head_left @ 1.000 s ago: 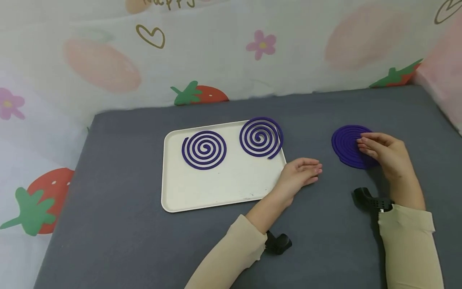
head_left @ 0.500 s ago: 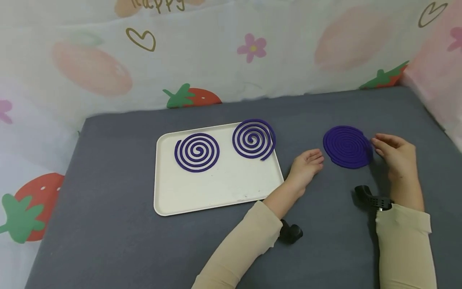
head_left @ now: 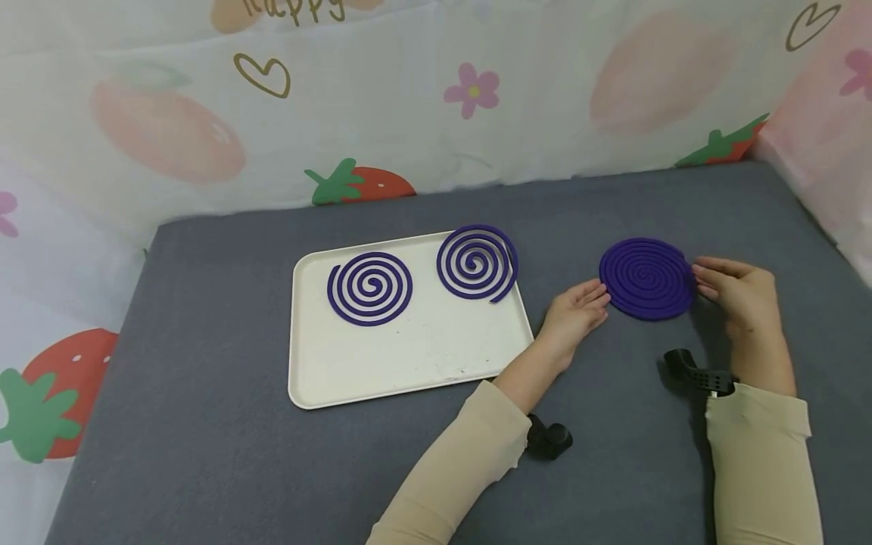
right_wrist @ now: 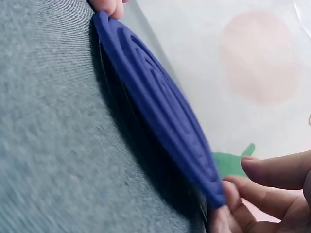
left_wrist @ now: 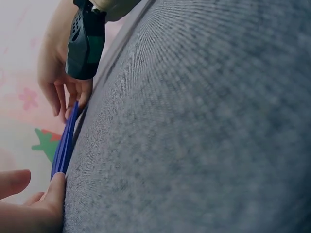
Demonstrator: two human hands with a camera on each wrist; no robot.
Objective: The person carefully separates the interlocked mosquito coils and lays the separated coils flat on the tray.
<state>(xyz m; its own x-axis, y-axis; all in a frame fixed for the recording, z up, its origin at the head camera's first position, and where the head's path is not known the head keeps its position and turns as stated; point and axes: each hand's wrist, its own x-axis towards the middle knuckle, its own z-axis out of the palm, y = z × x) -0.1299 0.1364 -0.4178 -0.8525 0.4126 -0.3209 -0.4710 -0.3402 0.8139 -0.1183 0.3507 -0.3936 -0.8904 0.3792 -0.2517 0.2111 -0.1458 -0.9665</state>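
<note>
A tightly wound purple double mosquito coil [head_left: 646, 278] lies between my two hands on the right side of the table. My left hand [head_left: 574, 316] reaches its left edge with fairly straight fingers. At the opposite edge, my right hand [head_left: 741, 299] holds the rim with bent fingers. The right wrist view shows these fingers [right_wrist: 231, 194] curled under the coil's edge, its near end tilted up over a shadow, the thumb standing apart. In the left wrist view the coil [left_wrist: 64, 145] appears edge-on, with the left thumb [left_wrist: 17, 182] away from it.
A white tray [head_left: 395, 359] sits left of my left forearm. One single purple spiral coil [head_left: 370, 289] lies on it, and another coil [head_left: 477, 263] overhangs its upper right corner. The grey table [head_left: 204, 393] ends at a printed backdrop [head_left: 381, 98].
My right hand has drawn back from over the double coil to its right edge. My left hand has come up to its left edge. The double coil now sits slightly further left.
</note>
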